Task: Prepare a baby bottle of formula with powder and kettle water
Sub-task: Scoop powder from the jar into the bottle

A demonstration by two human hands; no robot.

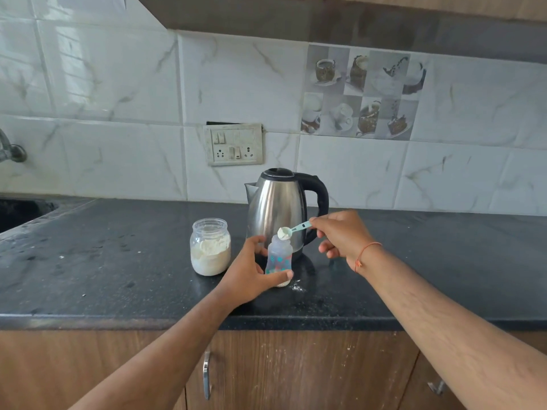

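A small clear baby bottle (279, 257) with coloured prints stands open on the black counter (118, 261), some white powder at its bottom. My left hand (251, 270) grips it from the left, thumb across its lower front. My right hand (340, 235) pinches the handle of a light blue scoop (291, 230), whose bowl, heaped with white powder, is tilted over the bottle's mouth. An open clear jar (210, 247), about half full of white powder, stands just left of the bottle. Right behind the bottle is a steel kettle (281, 208) with a black lid and handle.
A little spilled powder (297, 288) lies on the counter right of the bottle. A switch and socket plate (233, 145) is on the tiled wall behind the kettle. A sink (20, 210) and tap (10, 149) are at the far left. Wooden cupboard doors (296, 371) are below the counter edge.
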